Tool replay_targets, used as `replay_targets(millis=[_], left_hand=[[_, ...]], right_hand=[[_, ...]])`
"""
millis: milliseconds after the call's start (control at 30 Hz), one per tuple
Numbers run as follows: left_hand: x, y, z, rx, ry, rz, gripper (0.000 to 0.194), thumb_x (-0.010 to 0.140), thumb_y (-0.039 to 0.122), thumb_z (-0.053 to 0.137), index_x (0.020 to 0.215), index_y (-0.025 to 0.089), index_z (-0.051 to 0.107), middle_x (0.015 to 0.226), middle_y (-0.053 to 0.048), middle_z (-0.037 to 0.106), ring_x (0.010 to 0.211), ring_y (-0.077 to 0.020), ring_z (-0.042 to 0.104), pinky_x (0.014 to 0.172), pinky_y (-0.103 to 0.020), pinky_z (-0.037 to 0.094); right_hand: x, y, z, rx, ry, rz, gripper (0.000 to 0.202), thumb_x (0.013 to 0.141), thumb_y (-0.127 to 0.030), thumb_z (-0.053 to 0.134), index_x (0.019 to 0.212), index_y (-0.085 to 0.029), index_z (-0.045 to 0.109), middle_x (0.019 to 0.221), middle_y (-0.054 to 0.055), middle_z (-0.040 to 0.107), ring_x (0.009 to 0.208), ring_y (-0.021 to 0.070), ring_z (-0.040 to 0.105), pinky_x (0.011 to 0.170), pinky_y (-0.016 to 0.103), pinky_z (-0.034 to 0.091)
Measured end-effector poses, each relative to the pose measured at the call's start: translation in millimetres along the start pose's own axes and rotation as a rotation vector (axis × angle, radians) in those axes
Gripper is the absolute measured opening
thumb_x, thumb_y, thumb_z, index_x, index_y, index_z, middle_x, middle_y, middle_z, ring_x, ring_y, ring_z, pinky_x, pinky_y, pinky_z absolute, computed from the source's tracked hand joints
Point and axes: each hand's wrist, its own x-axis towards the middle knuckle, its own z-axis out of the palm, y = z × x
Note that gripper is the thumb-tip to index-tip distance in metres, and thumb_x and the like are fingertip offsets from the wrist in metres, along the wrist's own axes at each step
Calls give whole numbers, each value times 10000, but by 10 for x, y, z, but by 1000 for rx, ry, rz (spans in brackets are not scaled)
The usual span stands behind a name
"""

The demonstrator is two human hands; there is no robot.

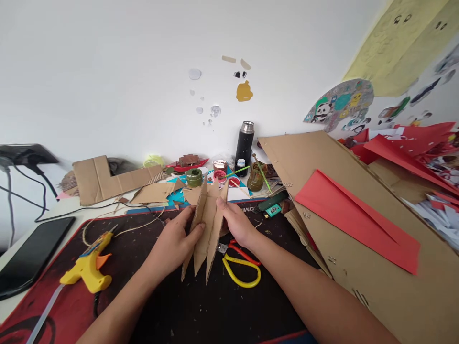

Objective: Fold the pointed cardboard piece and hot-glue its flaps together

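Note:
A folded piece of brown cardboard [203, 241] with pointed ends is held up over the dark mat. My left hand [179, 236] grips its left flap, the thumb on the inner face and the fingers behind. On the other side, my right hand [238, 222] pinches the upper right flap, thumb at the edge. Just below my right hand lie scissors [242, 270] with one yellow and one red handle. To the left, a yellow hot glue gun [89, 263] rests on the mat, a glue stick sticking out of its back.
A large cardboard sheet [358, 286] bearing a folded red paper [358, 220] leans along the right. Paint jars [194, 177], cardboard scraps and a black thermos [245, 143] stand by the wall. A black phone [32, 253] lies at the left; a cord crosses the back.

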Motion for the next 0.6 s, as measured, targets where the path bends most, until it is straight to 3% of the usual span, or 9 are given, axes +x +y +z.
replay_targets(millis=[100,233,333,433,533,600], left_hand=[[-30,51,45,15,-101,1,333,958,496,596,1128,237,716,1096,-97,827,1048,-370,760,973,-492,577],[-51,33,59,-277,-186,-64,538,903,660,701,1229,238,772,1281,-122,822,1211,-406,735,1037,-505,590],[-65,-22,69,-432,-161,-174,682,832,790,725,1239,249,818,1377,-135,796,1366,-440,664,1153,-548,527],[-72,-56,128,-528,-141,-251,695,821,786,757,1280,268,816,1447,-133,762,1482,-423,578,1224,-550,464],[-72,-24,180,-668,-157,-336,735,788,774,801,1314,260,796,1371,-142,800,1407,-416,647,1128,-527,556],[-74,26,181,-742,-165,-406,792,752,788,818,1329,247,779,1205,-145,852,1193,-411,766,945,-505,643]], right_hand=[[-9,-4,22,40,20,-64,628,884,-795,726,1189,-250,789,1173,89,812,1264,332,711,1140,508,534],[13,-4,21,43,68,-90,604,911,-769,710,1202,-245,786,1238,98,804,1402,338,638,1191,512,499],[27,-19,7,32,99,-88,618,919,-781,686,1202,-242,790,1264,99,800,1437,340,612,1203,507,487],[16,-43,5,35,85,-91,653,924,-793,670,1251,-239,786,1339,98,776,1493,333,560,1241,502,443],[-4,-59,8,22,64,-112,704,927,-819,646,1317,-244,768,1390,94,756,1496,323,554,1263,491,407],[-6,-54,3,35,27,-107,727,928,-851,613,1291,-243,778,1363,96,767,1425,322,614,1248,486,421]])
